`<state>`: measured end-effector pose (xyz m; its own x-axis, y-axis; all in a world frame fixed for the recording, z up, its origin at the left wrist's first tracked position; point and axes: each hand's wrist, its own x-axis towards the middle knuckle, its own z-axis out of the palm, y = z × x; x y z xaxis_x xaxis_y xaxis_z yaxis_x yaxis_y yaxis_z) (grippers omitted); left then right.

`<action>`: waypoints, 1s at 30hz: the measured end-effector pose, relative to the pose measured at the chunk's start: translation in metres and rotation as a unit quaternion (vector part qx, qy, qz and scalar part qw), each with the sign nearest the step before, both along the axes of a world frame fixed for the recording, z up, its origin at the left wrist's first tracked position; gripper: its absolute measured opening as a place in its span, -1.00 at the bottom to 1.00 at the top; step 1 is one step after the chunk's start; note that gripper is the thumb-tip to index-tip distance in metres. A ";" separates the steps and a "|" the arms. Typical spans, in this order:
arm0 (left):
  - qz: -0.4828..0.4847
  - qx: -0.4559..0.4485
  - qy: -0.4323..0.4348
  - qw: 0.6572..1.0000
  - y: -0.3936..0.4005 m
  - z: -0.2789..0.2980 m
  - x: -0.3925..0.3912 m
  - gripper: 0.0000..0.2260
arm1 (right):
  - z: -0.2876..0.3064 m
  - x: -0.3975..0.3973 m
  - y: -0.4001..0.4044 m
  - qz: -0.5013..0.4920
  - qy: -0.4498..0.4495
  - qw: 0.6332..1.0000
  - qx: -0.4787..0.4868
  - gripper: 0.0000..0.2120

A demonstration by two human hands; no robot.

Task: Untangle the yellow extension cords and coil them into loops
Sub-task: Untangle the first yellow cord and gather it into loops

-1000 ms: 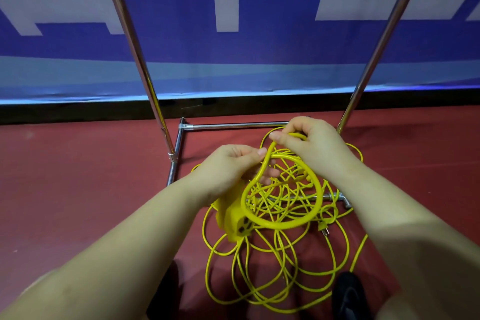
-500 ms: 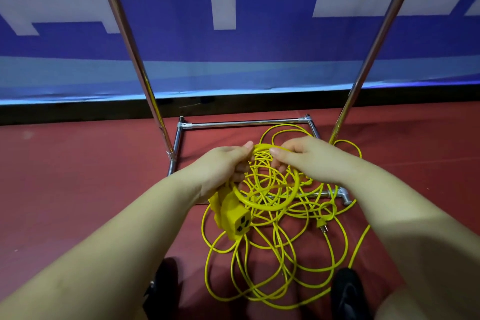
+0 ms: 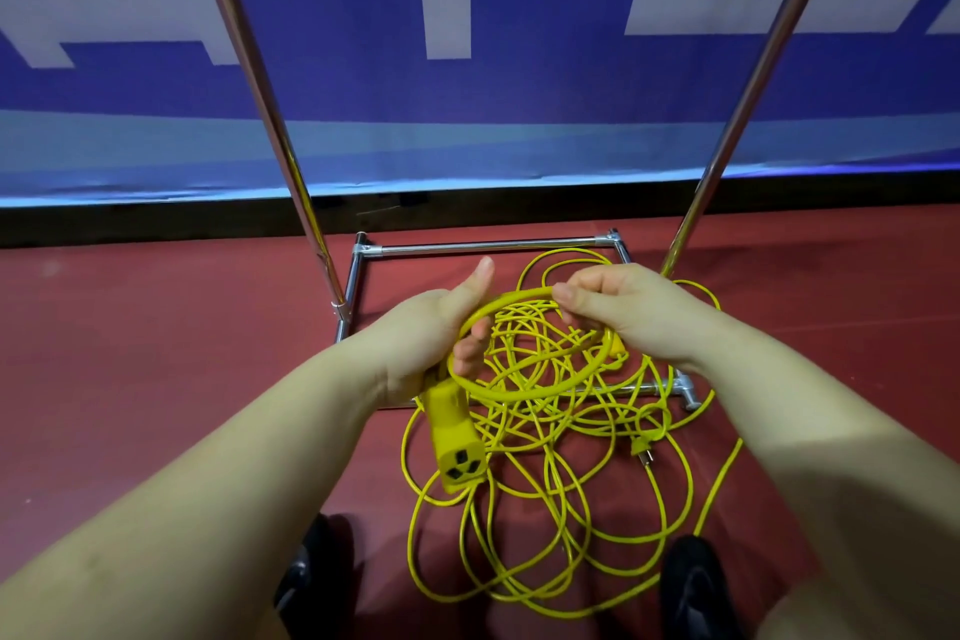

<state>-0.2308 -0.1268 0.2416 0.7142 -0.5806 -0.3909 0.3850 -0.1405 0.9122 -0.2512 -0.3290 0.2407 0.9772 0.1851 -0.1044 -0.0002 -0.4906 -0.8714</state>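
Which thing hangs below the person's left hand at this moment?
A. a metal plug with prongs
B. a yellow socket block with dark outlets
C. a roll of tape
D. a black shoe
B: the yellow socket block hangs just under the left hand, which grips the thick cord above it; the pronged plug lies apart on the floor.

Sports hall: red court floor [image 3: 156, 379], banner [image 3: 519, 94]

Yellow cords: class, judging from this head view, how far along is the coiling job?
Early. Done: one thick loop formed beside the socket end. In hand: the left hand grips that cord by the socket; the right hand pinches the loop's top. Left: the thin cord tangle on the floor, plug included.
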 end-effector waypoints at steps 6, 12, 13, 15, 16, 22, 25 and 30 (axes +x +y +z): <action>0.009 -0.038 0.053 0.998 0.003 0.005 0.005 -0.54 | -0.006 0.004 0.002 0.002 -0.002 1.000 -0.012 -0.62; -0.024 -0.060 0.074 0.995 0.003 0.005 0.002 -0.68 | -0.017 0.008 0.007 -0.047 0.002 0.998 -0.050 -0.63; -0.023 -0.064 0.078 0.995 0.003 0.004 0.001 -0.69 | -0.018 0.009 0.007 -0.049 -0.002 0.997 -0.061 -0.63; -0.009 -0.059 0.063 0.996 0.002 0.003 0.001 -0.70 | -0.018 0.009 0.007 -0.053 -0.011 0.995 -0.085 -0.62; 0.004 -0.054 0.049 0.997 0.003 0.003 0.003 -0.70 | -0.018 0.009 0.005 -0.054 -0.011 0.994 -0.098 -0.60; 0.146 -0.087 0.000 0.985 0.019 0.007 0.017 -0.66 | -0.033 0.006 -0.003 0.022 0.103 0.969 -0.225 -0.70; 0.191 -0.093 -0.019 0.977 0.025 0.004 0.022 -0.66 | -0.047 0.006 -0.009 0.058 0.143 0.940 -0.305 -0.78; 0.185 0.006 -0.080 0.979 0.037 0.001 0.031 -0.65 | -0.032 0.015 -0.016 -0.128 -0.002 0.991 -0.049 -0.94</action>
<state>-0.2003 -0.0901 0.2426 0.9279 -0.2661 -0.2610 0.2629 -0.0290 0.9644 -0.2364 -0.3448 0.2083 0.9912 -0.0793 -0.1063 -0.1325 -0.5567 -0.8201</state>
